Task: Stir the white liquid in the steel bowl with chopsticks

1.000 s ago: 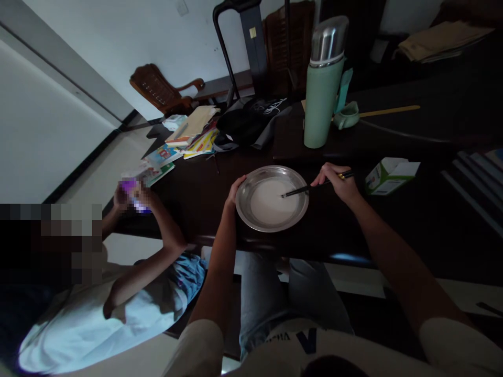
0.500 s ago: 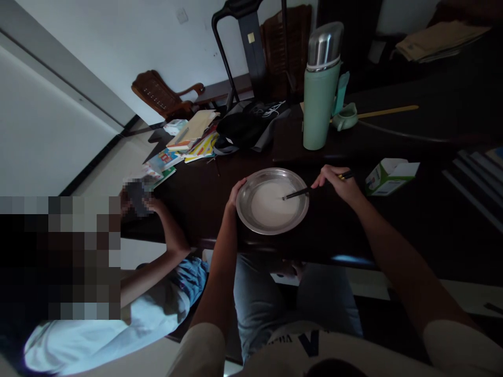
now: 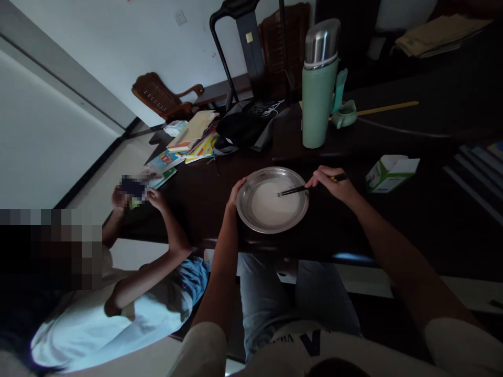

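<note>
A round, shallow metal bowl (image 3: 244,205) sits near the table's front edge, holding a whitish liquid or batter (image 3: 271,208). My left hand (image 3: 237,191) is closed on the bowl's left rim, its fingers partly hidden behind the edge. From the right, my right hand (image 3: 329,180) grips a pair of dark chopsticks (image 3: 294,190), which slant over the rim with their tips in or just at the white surface. Right of that hand stands an opened white and green carton (image 3: 392,174).
A green flask (image 3: 319,104) and a small green pitcher (image 3: 346,115) stand behind the bowl. Books (image 3: 192,133) and a black bag (image 3: 243,125) lie back left. At left a person (image 3: 129,298) holds a blurred dark object. More books (image 3: 479,175) lie at far right.
The chopstick tips have shifted slightly left in the bowl, and my right hand has moved a little left too. The person at left has raised their head slightly away; the bowl stays put.
</note>
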### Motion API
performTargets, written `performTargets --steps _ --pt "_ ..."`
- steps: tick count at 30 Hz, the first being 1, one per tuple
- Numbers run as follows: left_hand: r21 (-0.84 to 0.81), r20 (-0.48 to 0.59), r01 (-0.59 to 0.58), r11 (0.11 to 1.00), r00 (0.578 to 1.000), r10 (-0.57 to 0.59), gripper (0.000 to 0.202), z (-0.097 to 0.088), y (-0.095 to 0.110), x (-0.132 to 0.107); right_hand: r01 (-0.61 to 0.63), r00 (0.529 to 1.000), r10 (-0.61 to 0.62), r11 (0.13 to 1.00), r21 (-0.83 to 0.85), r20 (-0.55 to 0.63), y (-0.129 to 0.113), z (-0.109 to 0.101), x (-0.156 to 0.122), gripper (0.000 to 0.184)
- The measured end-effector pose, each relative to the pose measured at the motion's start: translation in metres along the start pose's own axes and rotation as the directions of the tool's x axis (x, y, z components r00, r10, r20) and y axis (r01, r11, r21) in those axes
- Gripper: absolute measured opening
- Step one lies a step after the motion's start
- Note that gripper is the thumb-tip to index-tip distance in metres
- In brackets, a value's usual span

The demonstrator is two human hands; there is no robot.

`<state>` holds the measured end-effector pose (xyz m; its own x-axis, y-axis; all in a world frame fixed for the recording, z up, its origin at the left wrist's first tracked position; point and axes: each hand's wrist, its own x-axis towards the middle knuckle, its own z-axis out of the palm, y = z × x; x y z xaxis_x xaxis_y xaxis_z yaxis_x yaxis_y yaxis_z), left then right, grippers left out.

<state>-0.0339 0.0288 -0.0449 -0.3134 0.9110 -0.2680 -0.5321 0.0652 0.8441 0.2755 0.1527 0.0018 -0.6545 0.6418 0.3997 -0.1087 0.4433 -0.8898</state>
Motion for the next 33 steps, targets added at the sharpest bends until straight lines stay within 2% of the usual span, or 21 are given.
performTargets --steps 2,4,7,9,12,15,17,19,23,25,27,30,33 --pt "0.004 -0.004 0.008 1.0 1.0 -0.008 0.037 0.003 0.002 -0.001 -0.04 0.999 0.04 0.993 0.107 0.007 -0.002 -0.004 0.0 0.054" --pt "0.008 -0.011 0.024 1.0 1.0 -0.024 0.035 0.005 0.003 -0.002 -0.081 0.995 0.069 0.984 0.16 0.076 -0.003 -0.001 -0.001 0.054" --pt "0.004 0.0 0.023 1.0 1.0 -0.023 0.035 0.004 0.003 -0.002 -0.073 0.979 0.05 0.991 0.11 0.2 -0.001 0.009 -0.002 0.047" --pt "-0.001 0.023 0.015 1.0 1.0 -0.015 0.037 0.002 0.001 -0.002 -0.019 0.974 0.014 1.0 0.022 0.228 0.0 0.013 -0.002 0.041" --pt "0.0 0.048 0.009 1.0 0.999 -0.009 0.039 0.0 0.0 -0.001 0.018 0.991 -0.01 0.998 -0.061 0.134 0.001 0.009 -0.001 0.043" --pt "0.008 0.044 0.011 1.0 0.999 -0.012 0.042 -0.001 0.0 0.0 -0.032 0.999 0.031 0.999 0.025 0.012 -0.002 -0.002 0.0 0.052" --pt "0.014 0.041 0.013 1.0 0.999 -0.013 0.042 -0.001 0.001 0.001 -0.071 0.997 0.069 0.992 0.102 0.029 -0.004 -0.005 0.0 0.055" --pt "0.016 0.045 0.012 1.0 0.999 -0.013 0.041 -0.001 0.001 0.002 -0.086 0.992 0.073 0.988 0.125 0.103 -0.004 -0.002 0.0 0.054" --pt "0.033 0.052 -0.006 0.999 0.999 0.005 0.041 -0.001 0.0 0.002 -0.011 0.975 0.005 1.0 0.025 0.22 0.0 0.012 -0.001 0.047" --pt "0.046 0.047 -0.007 0.999 0.999 0.005 0.043 0.0 0.0 0.002 0.025 0.98 -0.014 0.998 -0.057 0.197 0.002 0.014 -0.001 0.043" --pt "0.058 0.038 -0.002 0.998 0.999 0.0 0.044 0.002 0.001 0.001 0.02 0.994 -0.01 0.996 -0.09 0.11 0.002 0.008 0.0 0.044" --pt "0.063 0.037 -0.007 0.998 0.999 0.004 0.044 0.004 0.002 0.0 -0.027 1.0 0.027 1.0 0.006 -0.003 -0.003 -0.005 0.001 0.052" --pt "0.045 0.055 -0.008 0.999 0.998 0.005 0.041 0.003 0.002 0.0 -0.062 0.997 0.058 0.992 0.111 0.045 -0.006 -0.008 0.0 0.054"
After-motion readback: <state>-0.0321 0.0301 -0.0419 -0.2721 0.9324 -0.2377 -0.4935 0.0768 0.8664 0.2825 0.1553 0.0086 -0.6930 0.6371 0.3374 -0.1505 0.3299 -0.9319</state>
